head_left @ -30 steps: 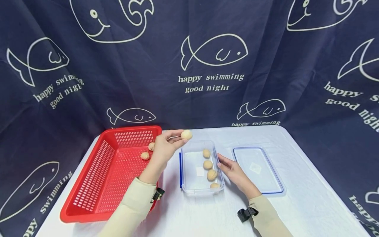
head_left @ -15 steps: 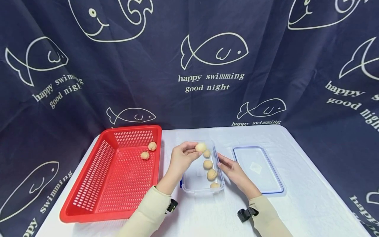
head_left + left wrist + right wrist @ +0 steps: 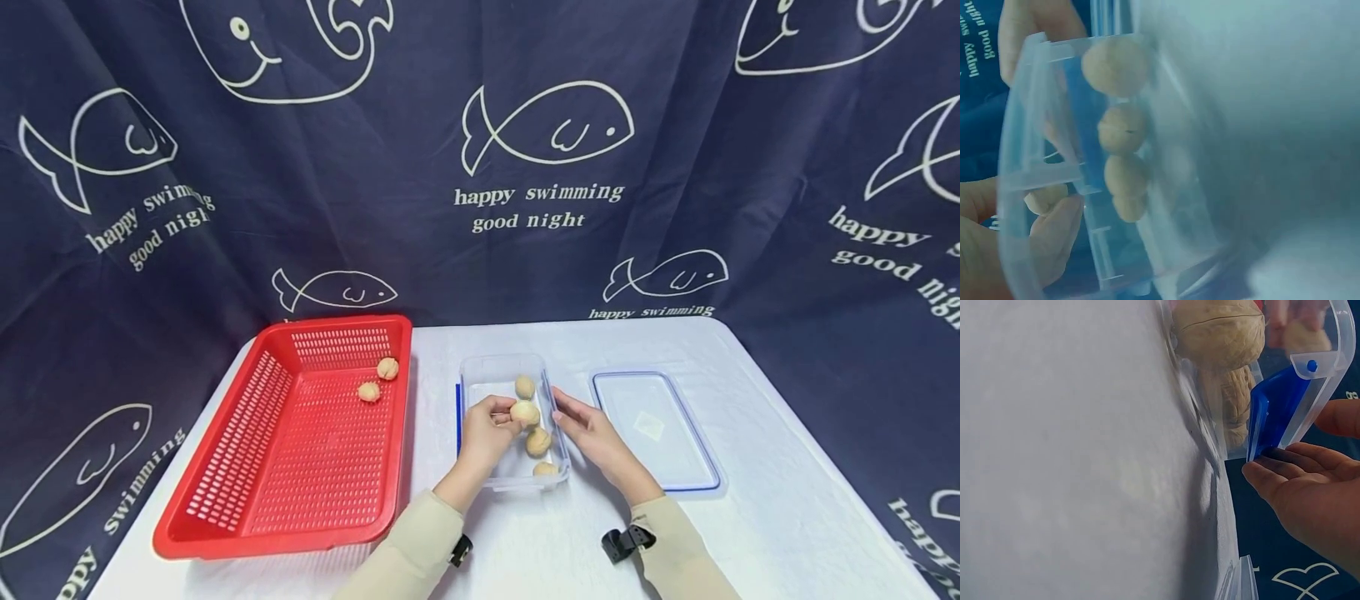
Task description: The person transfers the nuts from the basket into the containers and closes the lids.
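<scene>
My left hand pinches a walnut between thumb and fingers, over the clear plastic food container. Several walnuts stand in a row along the container's right wall; the held one covers part of that row in the head view. Through the clear wall in the left wrist view, the held walnut appears apart from the row. My right hand rests against the container's right side. Its fairly straight fingers touch the blue latch flap in the right wrist view, the thumb spread apart.
A red perforated plastic basket stands on the left, with two walnuts inside. To the right lies the container's clear lid with a blue seal. A white cloth covers the table, and a dark fish-print curtain hangs behind.
My left hand has carried the walnut from the container's far left corner, right and toward me, down to the row of walnuts. The right hand stays at the container's side.
</scene>
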### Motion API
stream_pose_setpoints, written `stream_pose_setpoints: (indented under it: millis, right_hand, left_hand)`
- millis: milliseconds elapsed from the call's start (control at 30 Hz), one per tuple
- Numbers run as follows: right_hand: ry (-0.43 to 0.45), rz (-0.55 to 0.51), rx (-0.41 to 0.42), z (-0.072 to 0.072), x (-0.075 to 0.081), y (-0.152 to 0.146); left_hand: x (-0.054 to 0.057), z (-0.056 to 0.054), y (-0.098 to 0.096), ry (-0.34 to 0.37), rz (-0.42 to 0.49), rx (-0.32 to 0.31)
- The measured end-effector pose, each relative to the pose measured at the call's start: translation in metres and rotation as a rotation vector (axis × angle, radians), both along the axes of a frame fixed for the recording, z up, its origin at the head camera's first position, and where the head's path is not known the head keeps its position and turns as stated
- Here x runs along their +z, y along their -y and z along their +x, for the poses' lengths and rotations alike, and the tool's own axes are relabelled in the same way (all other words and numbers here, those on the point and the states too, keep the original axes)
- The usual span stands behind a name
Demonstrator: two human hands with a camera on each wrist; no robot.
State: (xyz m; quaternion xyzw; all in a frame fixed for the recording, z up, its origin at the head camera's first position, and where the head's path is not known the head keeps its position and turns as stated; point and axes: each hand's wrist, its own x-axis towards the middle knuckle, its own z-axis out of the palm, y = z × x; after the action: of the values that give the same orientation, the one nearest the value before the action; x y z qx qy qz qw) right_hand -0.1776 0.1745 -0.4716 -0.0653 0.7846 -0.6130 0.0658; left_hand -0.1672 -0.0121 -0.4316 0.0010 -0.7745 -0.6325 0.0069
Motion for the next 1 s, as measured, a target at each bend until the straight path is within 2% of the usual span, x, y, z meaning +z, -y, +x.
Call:
stream_pose_setpoints:
  millis: [200,400,600,833,1000]
  right_hand:
    - [-0.002,-0.010,-0.003,0.000,-0.001,0.000]
    - [-0.001,0.001,-0.002,0.000,-0.002,-0.001]
    - [0.003,-0.006,-0.006,-0.001,0.001,-0.002]
    - [0.002,-0.029,0.000,0.000,0.005,0.001]
    - [0.017,-0.020,-0.009,0.001,0.004,0.001]
  left_hand:
    - [-0.014,-0.004,-0.003,0.008,-0.079,0.010]
    - [-0.025,-0.006,-0.003,0.016,-0.095,0.024]
    - [-0.026,-0.008,-0.003,0.029,-0.116,0.018]
    - [-0.025,-0.006,-0.003,0.013,-0.261,-0.018]
    - [-0.026,-0.003,-0.003,0.020,-0.311,-0.026]
